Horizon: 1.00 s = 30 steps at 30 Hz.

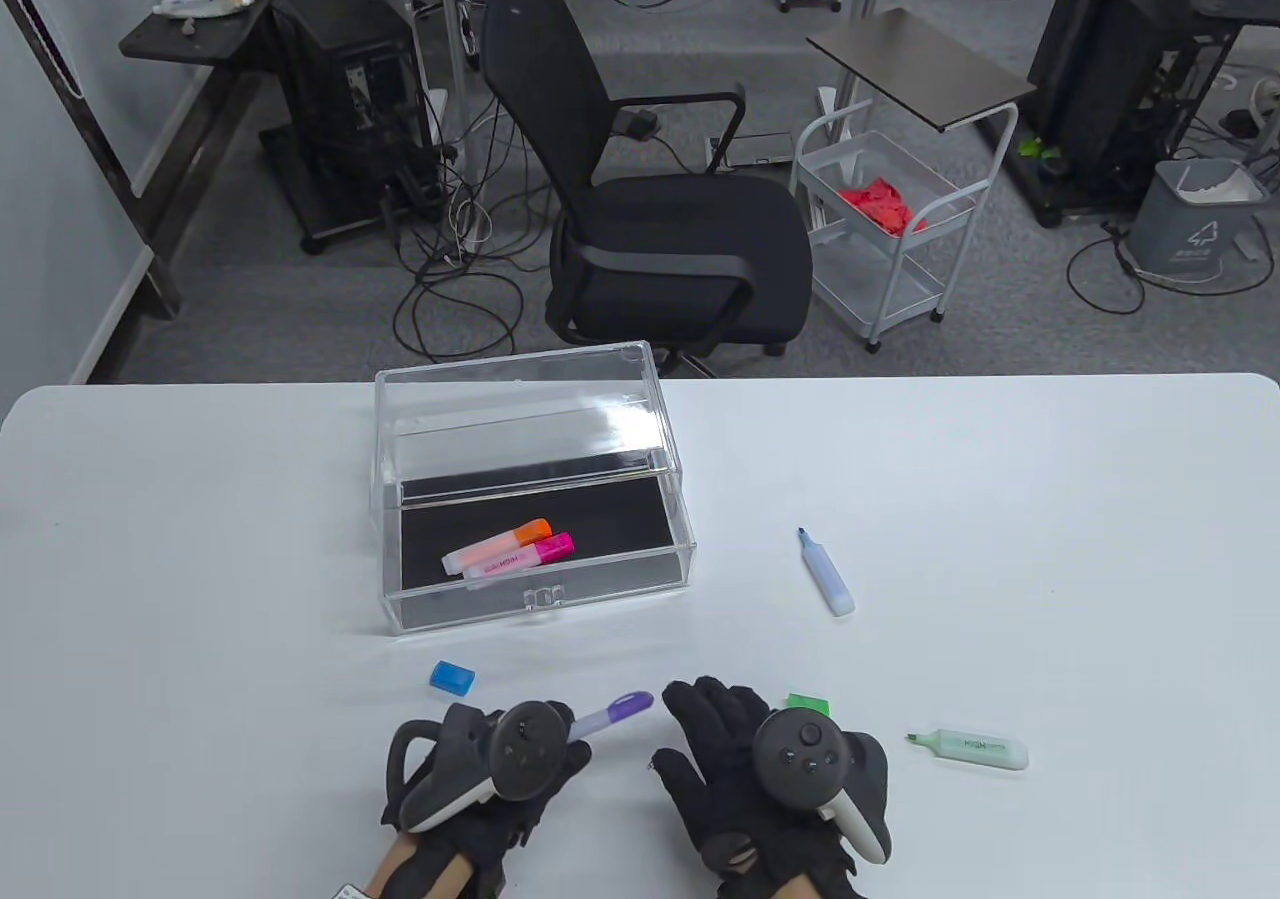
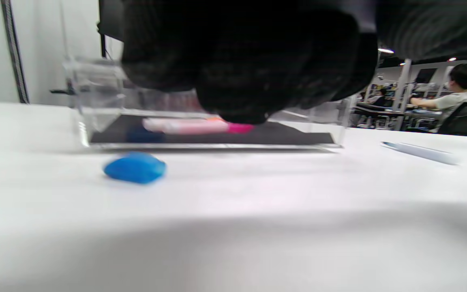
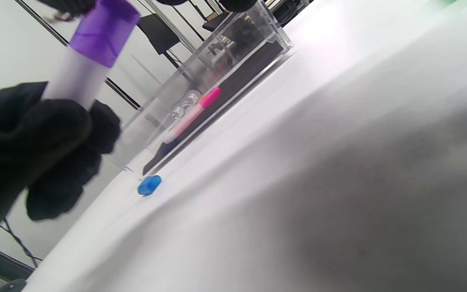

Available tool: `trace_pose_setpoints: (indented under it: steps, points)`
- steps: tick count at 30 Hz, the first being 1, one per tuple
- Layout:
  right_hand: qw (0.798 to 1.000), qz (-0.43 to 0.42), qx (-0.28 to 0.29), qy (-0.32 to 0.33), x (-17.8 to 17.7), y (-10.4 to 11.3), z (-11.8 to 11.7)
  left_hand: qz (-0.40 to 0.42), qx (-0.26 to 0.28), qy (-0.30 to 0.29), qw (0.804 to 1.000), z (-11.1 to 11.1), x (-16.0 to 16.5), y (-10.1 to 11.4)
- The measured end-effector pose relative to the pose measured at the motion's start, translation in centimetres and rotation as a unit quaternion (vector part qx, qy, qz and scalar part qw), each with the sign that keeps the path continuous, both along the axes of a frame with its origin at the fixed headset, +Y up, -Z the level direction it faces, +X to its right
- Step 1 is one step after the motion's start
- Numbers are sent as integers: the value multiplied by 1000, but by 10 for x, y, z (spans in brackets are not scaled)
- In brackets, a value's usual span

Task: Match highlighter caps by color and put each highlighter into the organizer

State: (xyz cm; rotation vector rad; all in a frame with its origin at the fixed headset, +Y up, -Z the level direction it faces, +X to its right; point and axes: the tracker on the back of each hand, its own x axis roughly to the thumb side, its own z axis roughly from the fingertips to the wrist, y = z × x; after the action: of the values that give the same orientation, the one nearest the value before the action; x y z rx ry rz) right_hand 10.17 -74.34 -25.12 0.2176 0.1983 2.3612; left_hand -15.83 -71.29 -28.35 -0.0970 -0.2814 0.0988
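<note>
While the left hand grips the pale barrel of a purple-capped highlighter with fingers curled round it, cap end pointing up and to the right, a small blue cap lies on the white table just beyond that hand. Behind the cap stands the clear acrylic organizer box with a black floor, where an orange-capped highlighter and a pink-capped highlighter lie side by side, touching. The right hand hangs over the table with its fingers relaxed, holding nothing. A green cap shows just past its tracker. Farther right lie an uncapped pale blue highlighter, well beyond the hand, and an uncapped mint green highlighter nearer the table's front edge.
</note>
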Motion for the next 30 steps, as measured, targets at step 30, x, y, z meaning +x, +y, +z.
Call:
trace_pose_setpoints:
  steps: [30]
  points:
    - [998,59,-24,9,-4,-3,-4,-89,-4,140,986,-127,-33,33]
